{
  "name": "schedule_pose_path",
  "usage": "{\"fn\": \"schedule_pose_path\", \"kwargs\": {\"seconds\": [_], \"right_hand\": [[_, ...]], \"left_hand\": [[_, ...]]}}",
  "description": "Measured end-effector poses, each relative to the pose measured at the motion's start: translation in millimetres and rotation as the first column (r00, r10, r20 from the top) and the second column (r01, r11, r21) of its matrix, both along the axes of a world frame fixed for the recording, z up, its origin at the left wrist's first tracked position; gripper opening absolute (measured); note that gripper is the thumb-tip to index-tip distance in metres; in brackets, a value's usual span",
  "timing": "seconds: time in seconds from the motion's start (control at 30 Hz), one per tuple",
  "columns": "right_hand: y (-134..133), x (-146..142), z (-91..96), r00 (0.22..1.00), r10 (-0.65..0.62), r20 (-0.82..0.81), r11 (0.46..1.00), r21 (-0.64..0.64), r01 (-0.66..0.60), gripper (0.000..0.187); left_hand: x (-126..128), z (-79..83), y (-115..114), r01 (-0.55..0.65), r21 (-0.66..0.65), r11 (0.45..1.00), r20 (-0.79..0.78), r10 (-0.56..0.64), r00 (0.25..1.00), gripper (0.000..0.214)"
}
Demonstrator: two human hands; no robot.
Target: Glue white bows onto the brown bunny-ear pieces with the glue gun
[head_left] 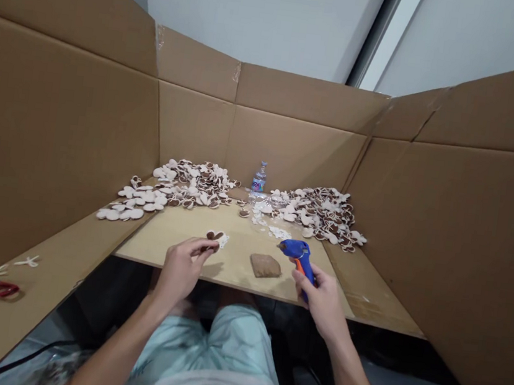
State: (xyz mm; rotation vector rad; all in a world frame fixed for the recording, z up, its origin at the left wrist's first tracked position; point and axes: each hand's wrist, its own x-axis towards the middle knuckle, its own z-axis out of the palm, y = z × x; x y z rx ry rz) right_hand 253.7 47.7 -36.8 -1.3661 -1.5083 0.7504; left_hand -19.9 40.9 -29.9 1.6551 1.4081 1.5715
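the left grip (181, 269) pinches a small brown-and-white heart-shaped cutout (215, 236), the right grip (323, 302) holds a blue plastic hot glue gun (300, 254) with an orange trigger (299, 267), and a flat brown pad (265, 266) lies between both grips on the pale wooden surface (170, 250).

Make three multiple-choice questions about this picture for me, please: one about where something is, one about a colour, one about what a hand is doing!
1. Where is the clear plastic water bottle? A) on the floor B) between two heaps of white-and-brown cutouts C) on the front edge of the board
2. What colour is the plastic hot glue gun? A) green B) blue and orange C) all white
3. What is the right hand doing? A) gripping the gun B) lying flat on the board C) pinching a cutout

1: B, it stands at the back between them.
2: B, blue body, orange trigger.
3: A, fingers wrap the handle.
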Motion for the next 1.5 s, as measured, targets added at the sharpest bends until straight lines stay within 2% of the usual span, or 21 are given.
{"fn": "schedule_pose_path", "kwargs": {"seconds": [0.1,0.2,0.27,0.37,0.53,0.6,0.63,0.7,0.73,0.77,0.8,0.83,0.93,1.07,1.13,1.27,1.5], "right_hand": [[21.5,15.5,-12.8,0.956,-0.119,0.269,0.993,0.023,0.117,0.037],[38.2,27.1,-27.4,0.921,-0.145,0.361,0.987,-0.018,0.162,0.027],[45.1,30.8,-36.2,0.901,-0.152,0.406,0.982,-0.041,0.184,0.023],[51.0,32.9,-44.7,0.869,-0.173,0.463,0.975,-0.043,0.217,0.024],[47.3,31.8,-42.1,0.823,-0.239,0.515,0.964,0.022,0.266,0.029],[36.2,22.7,-38.3,0.827,-0.213,0.521,0.973,0.036,0.228,0.03],[28.6,14.6,-36.8,0.841,-0.152,0.518,0.986,0.025,0.163,0.029],[12.6,-8.8,-35.9,0.863,0.057,0.501,0.998,-0.018,-0.056,0.025],[6.2,-23.6,-36.5,0.846,0.266,0.463,0.96,-0.051,-0.274,0.023],[2.5,-39.5,-37.6,0.802,0.41,0.434,0.9,-0.05,-0.433,0.018],[2.1,-56.0,-39.1,0.764,0.466,0.447,0.859,-0.024,-0.511,0.016],[5.7,-72.4,-40.5,0.741,0.457,0.491,0.848,0.011,-0.531,0.016],[37.0,-114.2,-42.7,0.755,0.374,0.539,0.876,0.062,-0.478,0.02],[90.7,-142.7,-40.1,0.727,0.342,0.595,0.892,0.039,-0.451,0.013],[107.7,-147.1,-40.0,0.695,0.379,0.611,0.885,-0.018,-0.466,0.012],[121.3,-147.3,-44.7,0.653,0.451,0.609,0.866,-0.12,-0.486,0.027],[124.1,-142.9,-50.1,0.68,0.475,0.559,0.859,-0.124,-0.497,0.032]], "left_hand": [[-15.9,3.5,3.9,-0.096,0.112,0.989,-0.054,0.103,0.993,0.011],[-28.4,9.9,4.4,-0.132,0.131,0.982,-0.009,0.135,0.991,0.013],[-32.6,14.2,3.9,-0.108,0.089,0.99,0.07,0.102,0.992,0.016],[-33.6,18.9,2.5,-0.003,0.022,1.0,0.223,-0.002,0.975,0.022],[-32.3,23.0,-1.5,0.093,-0.004,0.996,0.341,-0.086,0.936,0.027],[-32.6,24.7,-3.9,0.111,-0.015,0.994,0.36,-0.098,0.928,0.025],[-32.7,25.6,-5.3,0.119,-0.017,0.993,0.373,-0.104,0.922,0.024],[-32.6,27.4,-8.4,0.141,-0.005,0.99,0.413,-0.126,0.902,0.023],[-32.4,28.3,-10.0,0.16,0.005,0.987,0.439,-0.146,0.887,0.023],[-32.1,29.0,-11.5,0.181,0.015,0.983,0.463,-0.167,0.87,0.022],[-31.7,29.6,-13.0,0.2,0.024,0.979,0.483,-0.187,0.856,0.022],[-31.5,30.0,-14.5,0.216,0.031,0.976,0.495,-0.203,0.845,0.021],[-31.4,30.4,-17.7,0.238,0.046,0.97,0.501,-0.228,0.835,0.019],[-32.9,30.1,-19.2,0.246,0.043,0.968,0.481,-0.236,0.844,0.018],[-33.1,29.9,-19.3,0.247,0.043,0.968,0.47,-0.237,0.85,0.018],[-32.0,29.4,-19.5,0.253,0.048,0.966,0.469,-0.245,0.848,0.018],[-29.7,27.4,-18.9,0.267,0.035,0.963,0.463,-0.252,0.85,0.016]]}}
